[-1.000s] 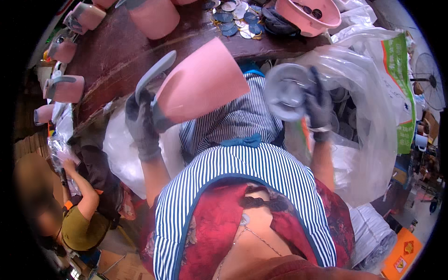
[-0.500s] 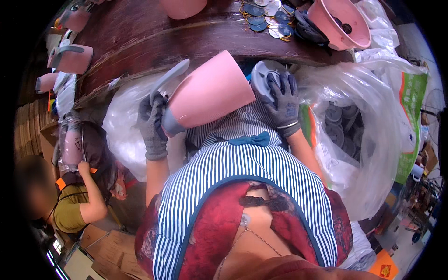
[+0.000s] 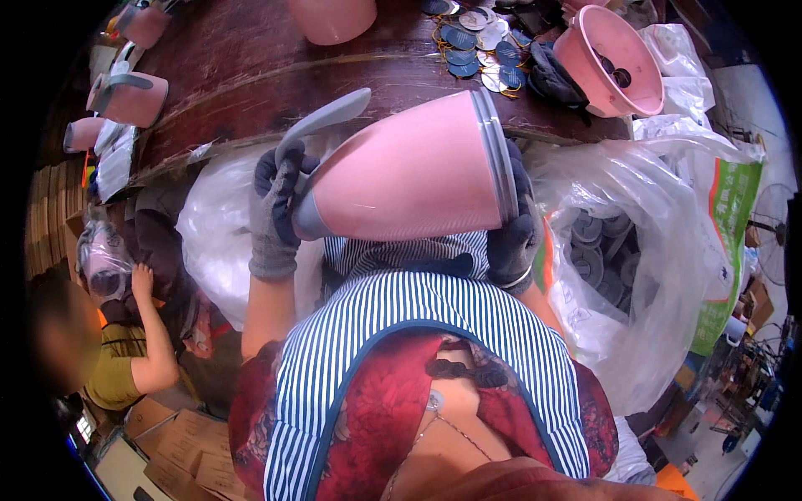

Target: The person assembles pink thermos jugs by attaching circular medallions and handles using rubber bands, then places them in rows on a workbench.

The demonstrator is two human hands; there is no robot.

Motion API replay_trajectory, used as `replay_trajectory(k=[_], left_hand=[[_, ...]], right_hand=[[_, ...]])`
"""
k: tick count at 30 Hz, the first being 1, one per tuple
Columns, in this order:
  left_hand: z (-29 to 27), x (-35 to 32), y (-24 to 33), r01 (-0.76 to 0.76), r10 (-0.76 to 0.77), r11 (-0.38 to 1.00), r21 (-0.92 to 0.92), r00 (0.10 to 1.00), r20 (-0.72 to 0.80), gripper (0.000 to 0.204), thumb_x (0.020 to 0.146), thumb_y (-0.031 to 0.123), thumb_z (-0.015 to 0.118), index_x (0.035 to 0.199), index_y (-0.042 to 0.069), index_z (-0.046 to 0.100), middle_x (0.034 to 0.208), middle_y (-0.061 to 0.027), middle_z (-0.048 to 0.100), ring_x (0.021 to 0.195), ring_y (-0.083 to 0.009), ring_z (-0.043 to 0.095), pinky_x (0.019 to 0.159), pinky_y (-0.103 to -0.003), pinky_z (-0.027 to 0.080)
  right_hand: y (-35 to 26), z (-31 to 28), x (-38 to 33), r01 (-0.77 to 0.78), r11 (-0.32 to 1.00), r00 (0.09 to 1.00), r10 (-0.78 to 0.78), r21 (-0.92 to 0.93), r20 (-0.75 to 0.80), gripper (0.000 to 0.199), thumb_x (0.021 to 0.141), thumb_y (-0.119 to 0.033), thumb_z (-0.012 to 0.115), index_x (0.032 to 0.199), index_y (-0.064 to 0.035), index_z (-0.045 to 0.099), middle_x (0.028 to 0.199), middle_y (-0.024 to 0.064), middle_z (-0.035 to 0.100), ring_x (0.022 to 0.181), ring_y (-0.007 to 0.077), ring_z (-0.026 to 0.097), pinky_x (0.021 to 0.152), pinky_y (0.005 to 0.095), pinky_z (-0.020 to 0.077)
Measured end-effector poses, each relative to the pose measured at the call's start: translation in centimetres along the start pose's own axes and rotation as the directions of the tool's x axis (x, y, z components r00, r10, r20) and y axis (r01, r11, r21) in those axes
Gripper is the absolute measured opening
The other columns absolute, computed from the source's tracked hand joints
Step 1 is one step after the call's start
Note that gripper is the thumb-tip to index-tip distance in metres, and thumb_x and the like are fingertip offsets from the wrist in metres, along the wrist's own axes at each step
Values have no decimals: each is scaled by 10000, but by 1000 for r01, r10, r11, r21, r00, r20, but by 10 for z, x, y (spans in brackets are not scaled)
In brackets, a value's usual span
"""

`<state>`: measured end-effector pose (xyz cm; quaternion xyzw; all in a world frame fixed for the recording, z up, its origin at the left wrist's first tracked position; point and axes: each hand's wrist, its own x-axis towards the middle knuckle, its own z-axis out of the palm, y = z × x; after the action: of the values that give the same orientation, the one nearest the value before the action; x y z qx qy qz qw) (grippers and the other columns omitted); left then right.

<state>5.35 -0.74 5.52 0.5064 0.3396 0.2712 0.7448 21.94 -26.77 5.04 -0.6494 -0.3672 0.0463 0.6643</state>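
A pink kettle body lies on its side in front of my chest, its wide base to the right and its narrow end to the left. My left hand, in a grey and dark glove, grips the grey handle at the narrow end. My right hand, in a dark glove, presses a silvery round base plate against the wide end. Only the plate's rim shows.
A dark wooden table holds more pink kettle bodies, an open pink one and a pile of round tags. A clear plastic bag of grey parts stands at my right. Another person crouches at lower left beside cardboard boxes.
My right hand brought the round base plate from the bag at the right to the kettle's wide end. The kettle swung level and closer to the camera.
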Motion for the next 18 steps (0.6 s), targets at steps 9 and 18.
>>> replay_trajectory(k=[9, 18], left_hand=[[30, -22, 46, -894, 711, 110, 434, 376, 594, 326, 772, 156, 734, 1063, 49, 635, 949, -101, 657, 922, -276, 659, 1009, -554, 445], [18, -15, 37, -151, 139, 954, 258, 988, 65, 388, 867, 48, 686, 1234, -4, 570, 1124, -91, 646, 1036, -176, 618, 949, -304, 476]], right_hand=[[25, 12, -15, -454, 703, 834, 551, 548, -15, 585, 1050, -477, 349, 1341, 3, 513, 1251, 111, 591, 1089, 184, 548, 994, 346, 419], [23, -7, 28, -41, 999, 989, 44, -19, 145, 823, 899, -640, 343, 1428, -17, 442, 1397, 186, 508, 1289, 290, 484, 1119, 398, 321]])
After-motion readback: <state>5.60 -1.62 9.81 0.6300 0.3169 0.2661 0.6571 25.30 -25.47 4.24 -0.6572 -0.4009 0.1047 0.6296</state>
